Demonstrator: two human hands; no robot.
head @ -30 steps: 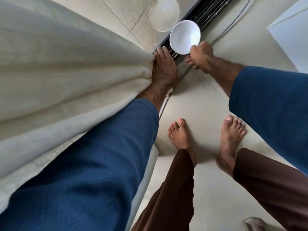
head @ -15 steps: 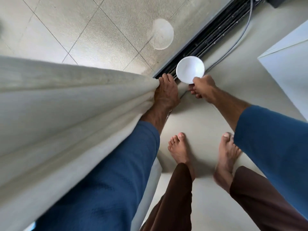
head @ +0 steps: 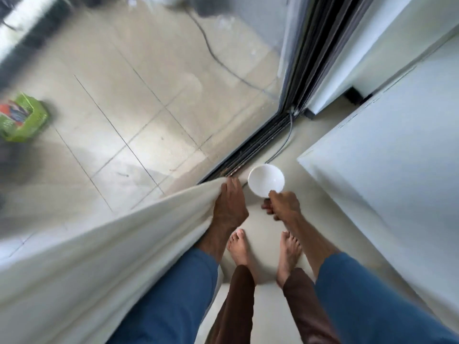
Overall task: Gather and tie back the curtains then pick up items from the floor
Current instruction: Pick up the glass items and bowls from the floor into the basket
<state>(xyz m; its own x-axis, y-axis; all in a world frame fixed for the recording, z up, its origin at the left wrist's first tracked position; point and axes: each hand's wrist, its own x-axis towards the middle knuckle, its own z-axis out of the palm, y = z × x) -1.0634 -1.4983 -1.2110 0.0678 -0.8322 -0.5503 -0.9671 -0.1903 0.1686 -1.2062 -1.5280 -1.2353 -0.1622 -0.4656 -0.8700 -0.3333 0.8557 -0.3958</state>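
A cream curtain (head: 104,256) stretches from the lower left up to my left hand (head: 229,207), whose fingers curl over its edge and hold it aside near the sliding-door track. A white bowl (head: 266,180) is in my right hand (head: 282,206), which pinches its near rim just above the floor. The two hands are a short gap apart. My bare feet stand right below them on the pale floor.
The black door track (head: 250,147) runs diagonally, with a grey cable (head: 285,142) along it. White furniture (head: 387,184) stands close on the right. Beyond the glass lie balcony tiles and a green basket (head: 23,117) at the far left.
The view has risen and pulled back, so hands and feet look smaller. My right hand still carries the bowl and my left still holds the curtain; the balcony and green basket came into view.
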